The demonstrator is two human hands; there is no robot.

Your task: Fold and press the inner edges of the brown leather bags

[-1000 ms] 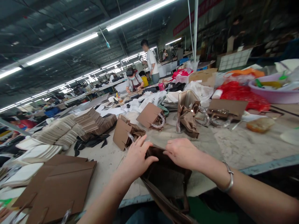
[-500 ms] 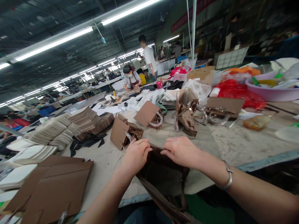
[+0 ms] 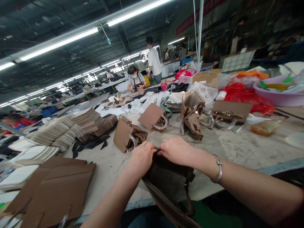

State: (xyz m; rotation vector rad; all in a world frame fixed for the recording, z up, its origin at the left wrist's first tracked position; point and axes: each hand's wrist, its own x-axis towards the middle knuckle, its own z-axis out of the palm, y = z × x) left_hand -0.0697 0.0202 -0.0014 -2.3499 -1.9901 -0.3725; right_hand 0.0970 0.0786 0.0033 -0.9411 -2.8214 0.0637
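A dark brown handbag (image 3: 163, 193) gapes open at the table's near edge, its strap hanging at the right side. My left hand (image 3: 143, 156) pinches the bag's far rim. Close beside it, my right hand (image 3: 174, 151) grips the same rim, thumb and fingers closed over the edge. A silver bangle circles my right wrist. Just beyond my left hand stands a small brown bag (image 3: 123, 136) with a plastic-wrapped handle. Another brown bag piece (image 3: 152, 116) with a wrapped handle lies behind it.
Flat brown panels (image 3: 57, 190) lie at the near left, with stacked pieces (image 3: 92, 123) behind. An unfinished bag (image 3: 190, 114) and a brown flap with metal hardware (image 3: 231, 110) stand beyond my hands. A lilac basin (image 3: 277, 95) is far right. A co-worker (image 3: 136, 80) sits across the table.
My hands have come closer together along the rim, the right one shifting left. The bag's far edge has shifted slightly with them. The view has turned a little.
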